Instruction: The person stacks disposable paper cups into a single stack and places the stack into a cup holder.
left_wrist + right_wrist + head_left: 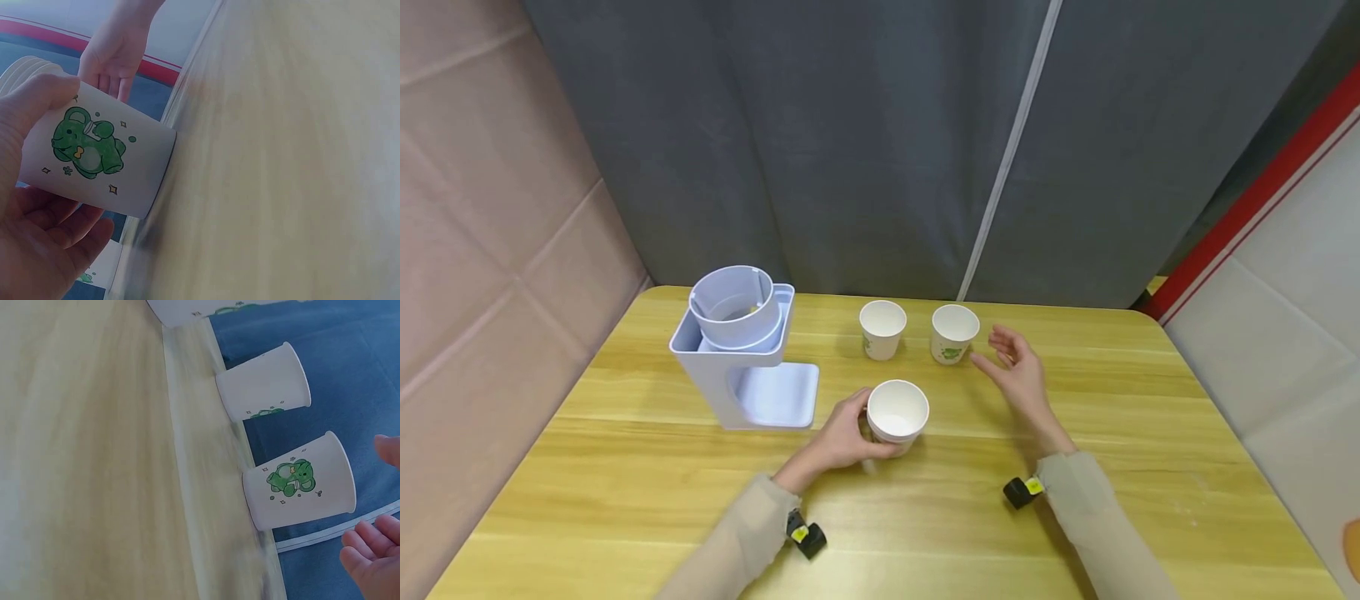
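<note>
A small stack of white paper cups is gripped by my left hand, thumb on the near side and fingers behind. In the left wrist view several rims show at the top of the stack, and a green cartoon animal is printed on its side. Two single paper cups stand upright farther back, a left one and a right one. Just right of the right cup is my right hand, thumb and fingers spread apart, holding nothing. The right wrist view shows a gap between that hand and the right cup.
A pale lavender plastic stand with a round open-topped holder and a flat base tray is on the left of the wooden table. A dark curtain hangs behind the table's far edge.
</note>
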`<state>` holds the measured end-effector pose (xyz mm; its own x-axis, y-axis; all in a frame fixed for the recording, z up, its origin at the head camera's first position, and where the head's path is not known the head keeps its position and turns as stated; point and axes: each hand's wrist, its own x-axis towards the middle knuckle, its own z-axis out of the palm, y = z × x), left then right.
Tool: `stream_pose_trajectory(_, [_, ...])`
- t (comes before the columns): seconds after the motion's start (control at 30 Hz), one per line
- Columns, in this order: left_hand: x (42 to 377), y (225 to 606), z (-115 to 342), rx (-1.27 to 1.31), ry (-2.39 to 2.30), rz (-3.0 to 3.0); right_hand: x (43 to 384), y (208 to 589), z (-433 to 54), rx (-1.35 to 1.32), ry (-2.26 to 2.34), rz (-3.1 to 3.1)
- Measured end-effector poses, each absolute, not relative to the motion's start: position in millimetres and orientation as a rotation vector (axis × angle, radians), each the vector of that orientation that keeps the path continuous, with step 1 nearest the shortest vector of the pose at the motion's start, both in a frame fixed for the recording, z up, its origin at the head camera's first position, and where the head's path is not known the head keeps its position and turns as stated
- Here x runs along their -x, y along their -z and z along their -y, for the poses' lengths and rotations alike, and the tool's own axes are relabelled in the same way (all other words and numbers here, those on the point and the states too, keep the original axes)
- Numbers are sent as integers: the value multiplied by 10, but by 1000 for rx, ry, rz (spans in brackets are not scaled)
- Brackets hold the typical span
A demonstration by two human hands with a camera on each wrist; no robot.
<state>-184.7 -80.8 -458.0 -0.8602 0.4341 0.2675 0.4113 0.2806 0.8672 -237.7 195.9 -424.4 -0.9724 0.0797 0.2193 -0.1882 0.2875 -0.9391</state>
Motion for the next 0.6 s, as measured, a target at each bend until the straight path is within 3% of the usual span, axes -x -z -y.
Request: stream_pose_trajectory(0.6, [1852,4580,817,-818,-1672,-2492,2700,4153,-1828,-86,-1603,2514])
